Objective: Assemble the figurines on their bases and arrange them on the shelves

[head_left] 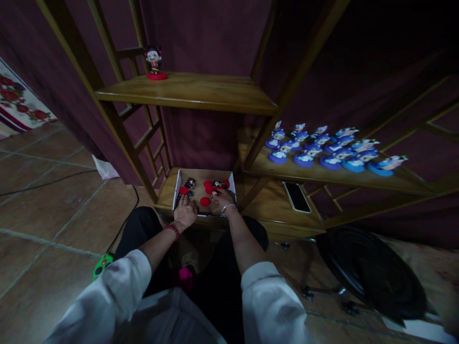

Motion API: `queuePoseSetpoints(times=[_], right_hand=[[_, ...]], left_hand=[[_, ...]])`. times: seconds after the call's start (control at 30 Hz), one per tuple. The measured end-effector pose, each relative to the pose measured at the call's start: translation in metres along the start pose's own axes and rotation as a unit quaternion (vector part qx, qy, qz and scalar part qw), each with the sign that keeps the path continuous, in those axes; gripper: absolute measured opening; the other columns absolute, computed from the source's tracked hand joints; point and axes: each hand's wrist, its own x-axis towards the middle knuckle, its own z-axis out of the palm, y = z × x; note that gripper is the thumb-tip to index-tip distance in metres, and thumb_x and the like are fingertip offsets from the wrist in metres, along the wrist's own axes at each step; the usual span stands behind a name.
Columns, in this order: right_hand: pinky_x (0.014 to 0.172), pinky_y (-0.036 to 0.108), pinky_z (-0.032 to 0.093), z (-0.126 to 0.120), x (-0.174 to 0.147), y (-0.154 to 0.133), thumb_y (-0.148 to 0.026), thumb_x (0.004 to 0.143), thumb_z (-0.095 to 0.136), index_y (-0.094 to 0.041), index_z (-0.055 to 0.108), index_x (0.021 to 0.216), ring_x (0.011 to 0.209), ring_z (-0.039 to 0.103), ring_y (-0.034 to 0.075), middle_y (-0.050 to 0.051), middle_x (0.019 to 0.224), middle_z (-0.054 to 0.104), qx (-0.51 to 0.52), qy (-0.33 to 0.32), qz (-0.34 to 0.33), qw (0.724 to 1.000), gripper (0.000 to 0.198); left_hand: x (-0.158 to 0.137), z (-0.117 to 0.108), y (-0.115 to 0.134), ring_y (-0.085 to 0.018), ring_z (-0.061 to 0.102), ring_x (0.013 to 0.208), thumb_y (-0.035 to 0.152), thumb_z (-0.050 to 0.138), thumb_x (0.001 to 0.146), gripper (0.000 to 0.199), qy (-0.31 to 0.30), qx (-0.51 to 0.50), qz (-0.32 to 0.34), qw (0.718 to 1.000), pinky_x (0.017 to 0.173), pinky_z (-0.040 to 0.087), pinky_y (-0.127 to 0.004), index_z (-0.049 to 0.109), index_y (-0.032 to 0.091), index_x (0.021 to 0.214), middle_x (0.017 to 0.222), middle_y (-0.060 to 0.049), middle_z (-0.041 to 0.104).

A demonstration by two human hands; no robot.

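Note:
A shallow cardboard box (232, 177) with white sides stands on the low wooden shelf in front of me. Inside it lie red round bases (204, 201) and small dark-haired figurines (190, 183), some lying on their sides. Over the box's near left corner rests my left hand (185, 212), fingers stretched forward close to a red base (184, 190). At the right side of the box, my right hand (225, 198) has its fingers closed around a small figurine (215, 193), mostly hidden by the fingers.
One figurine on a red base (154, 63) stands on the upper shelf (201, 88). Several blue-and-white figurines (308, 154) fill the right shelf. A phone (297, 197) lies below them. A black round stool (373, 274) is at the right; a green object (103, 265) lies by my left knee.

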Motion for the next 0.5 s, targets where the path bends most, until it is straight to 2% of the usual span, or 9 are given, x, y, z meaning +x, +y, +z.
queuePoseSetpoints(times=[0.1,0.2,0.33,0.5], right_hand=[[0.059,0.019,0.053,-0.002,-0.003,-0.001,-0.017,0.079,0.048,-0.018,0.05,0.114,0.069,0.066,0.01,0.002,0.087,0.067,0.123,0.003,0.028,0.992,0.035],[0.057,0.018,0.053,-0.006,-0.005,-0.002,-0.012,0.076,0.051,-0.018,0.054,0.108,0.061,0.065,0.009,0.0,0.078,0.066,0.211,-0.003,0.046,0.976,0.033],[0.054,0.019,0.054,-0.01,-0.007,-0.004,-0.011,0.072,0.059,-0.017,0.059,0.097,0.06,0.065,0.011,0.0,0.07,0.065,0.284,-0.017,0.059,0.957,0.025],[0.049,0.018,0.051,-0.013,-0.008,-0.003,-0.017,0.069,0.067,-0.016,0.062,0.082,0.059,0.064,0.011,0.0,0.065,0.064,0.337,-0.044,0.058,0.939,0.014]], left_hand=[[0.003,-0.002,0.001,-0.024,0.035,0.125,0.023,0.04,0.081,0.03,0.008,-0.023,0.019,1.0,0.102,0.032,-0.034,0.064,0.016,0.098,0.129,-0.01,0.049],[0.009,-0.001,0.003,-0.02,0.048,0.113,0.019,0.039,0.082,0.029,-0.002,-0.045,0.04,0.998,0.1,0.034,-0.029,0.064,0.017,0.097,0.115,-0.008,0.058],[0.021,0.002,0.009,-0.016,0.057,0.097,0.018,0.04,0.082,0.029,-0.027,-0.057,0.038,0.997,0.088,0.043,-0.024,0.063,0.019,0.099,0.109,-0.006,0.061],[0.034,0.004,0.014,-0.017,0.057,0.099,0.02,0.046,0.079,0.031,-0.051,-0.06,0.033,0.996,0.088,0.042,-0.023,0.059,0.018,0.108,0.109,-0.008,0.059]])
